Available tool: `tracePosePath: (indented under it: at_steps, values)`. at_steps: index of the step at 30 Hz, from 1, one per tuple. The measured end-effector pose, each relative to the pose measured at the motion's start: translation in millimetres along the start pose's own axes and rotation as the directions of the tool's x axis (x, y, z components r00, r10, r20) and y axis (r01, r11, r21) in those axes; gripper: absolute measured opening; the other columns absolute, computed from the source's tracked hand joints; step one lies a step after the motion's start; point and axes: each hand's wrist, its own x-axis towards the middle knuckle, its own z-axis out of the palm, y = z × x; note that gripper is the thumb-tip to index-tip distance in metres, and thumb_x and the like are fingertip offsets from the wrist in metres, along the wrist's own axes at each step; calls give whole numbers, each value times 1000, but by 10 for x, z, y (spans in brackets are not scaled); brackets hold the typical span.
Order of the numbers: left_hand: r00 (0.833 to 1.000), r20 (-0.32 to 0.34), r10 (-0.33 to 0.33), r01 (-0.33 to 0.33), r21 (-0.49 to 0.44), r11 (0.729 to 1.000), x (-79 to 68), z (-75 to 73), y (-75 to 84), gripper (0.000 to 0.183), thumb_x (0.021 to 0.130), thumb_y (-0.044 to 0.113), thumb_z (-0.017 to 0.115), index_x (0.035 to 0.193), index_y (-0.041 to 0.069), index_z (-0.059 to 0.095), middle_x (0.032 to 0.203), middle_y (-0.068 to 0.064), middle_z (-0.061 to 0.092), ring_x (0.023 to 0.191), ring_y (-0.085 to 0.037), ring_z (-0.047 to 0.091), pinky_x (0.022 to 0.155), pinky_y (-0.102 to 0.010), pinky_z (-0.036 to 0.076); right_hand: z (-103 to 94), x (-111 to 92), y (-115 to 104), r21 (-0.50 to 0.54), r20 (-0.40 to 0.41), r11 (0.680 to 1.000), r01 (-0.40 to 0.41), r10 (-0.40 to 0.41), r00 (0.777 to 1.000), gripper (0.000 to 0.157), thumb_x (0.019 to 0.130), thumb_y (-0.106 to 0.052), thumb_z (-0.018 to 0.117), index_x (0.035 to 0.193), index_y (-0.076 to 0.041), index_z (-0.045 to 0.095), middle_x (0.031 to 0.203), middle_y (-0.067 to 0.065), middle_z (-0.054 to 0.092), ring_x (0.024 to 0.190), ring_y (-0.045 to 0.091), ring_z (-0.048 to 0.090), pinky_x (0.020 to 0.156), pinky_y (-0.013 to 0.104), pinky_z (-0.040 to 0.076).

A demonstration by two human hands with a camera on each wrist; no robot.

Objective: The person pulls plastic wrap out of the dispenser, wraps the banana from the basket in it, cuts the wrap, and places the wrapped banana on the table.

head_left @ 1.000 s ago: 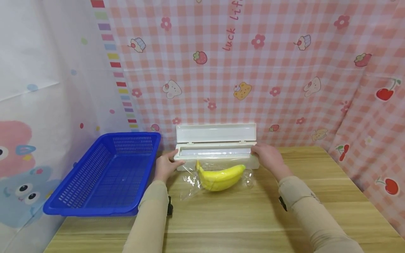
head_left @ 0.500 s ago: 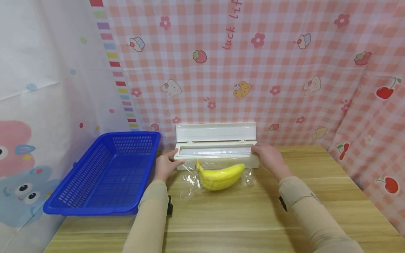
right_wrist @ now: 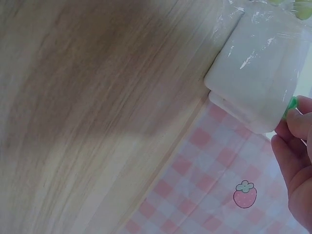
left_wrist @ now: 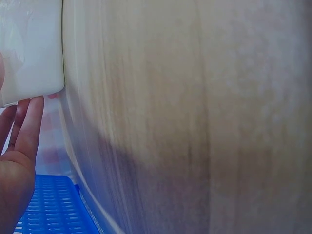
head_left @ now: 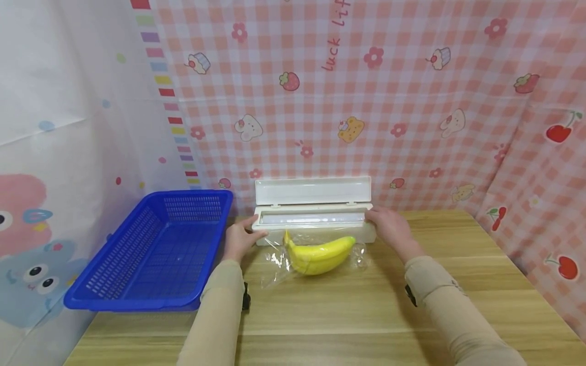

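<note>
A white cling film dispenser (head_left: 364, 234) stands at the back of the table, its lid (head_left: 313, 191) raised and the film roll (head_left: 316, 218) showing inside. Clear cling film (head_left: 273, 262) hangs from its front and spreads over a yellow banana (head_left: 322, 257) lying before it. My left hand (head_left: 238, 241) holds the dispenser's left end, thumb on the front and fingers along the side. At the right end, my right hand (head_left: 391, 231) pinches a small green slide cutter (right_wrist: 291, 104) between thumb and forefinger; it shows in the right wrist view.
A blue plastic basket (head_left: 133, 306) stands on the left of the wooden table (head_left: 348, 325). Behind the dispenser hangs a pink checked cloth (head_left: 316, 101); more printed cloth encloses both sides.
</note>
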Motion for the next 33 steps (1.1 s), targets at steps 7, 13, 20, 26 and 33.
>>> tracePosePath:
  at_steps: [7,13,20,26,33]
  values:
    - [1000,-4,3,-3,6,1000,3,-13,-8,60,74,14,88,129,5,65,108,-18,72,76,-20,65,61,-24,52,-9,-50,60,52,-29,998,-37,38,999,15,88,5,63,83,-10,65,92,8,67,81,31,64,66,46,54]
    - [999,-9,37,-37,30,999,15,5,-28,60,74,14,88,128,4,65,106,-18,72,75,-19,66,61,-24,52,-2,-56,94,34,-53,999,-1,2,999,19,83,8,64,82,-10,64,94,10,69,83,33,65,68,46,55]
    - [999,-7,31,-31,33,999,2,11,-24,59,74,15,88,128,5,66,105,-17,72,73,-18,64,60,-24,51,8,-68,110,43,-61,999,1,2,998,19,80,11,64,82,-8,64,93,11,69,84,32,65,70,45,55]
    - [1000,3,26,-26,41,999,0,13,-24,59,76,17,87,130,6,64,106,-17,72,76,-21,65,61,-25,51,7,-77,91,60,-74,998,-4,8,997,20,80,13,62,82,-7,64,97,13,69,88,34,65,71,47,55]
    - [1000,22,5,-6,25,1000,-22,13,-1,60,78,17,85,132,6,62,113,-17,70,79,-21,65,63,-25,52,14,-87,82,60,-92,998,-9,14,996,17,83,11,65,83,-7,65,96,13,69,88,33,65,72,47,55]
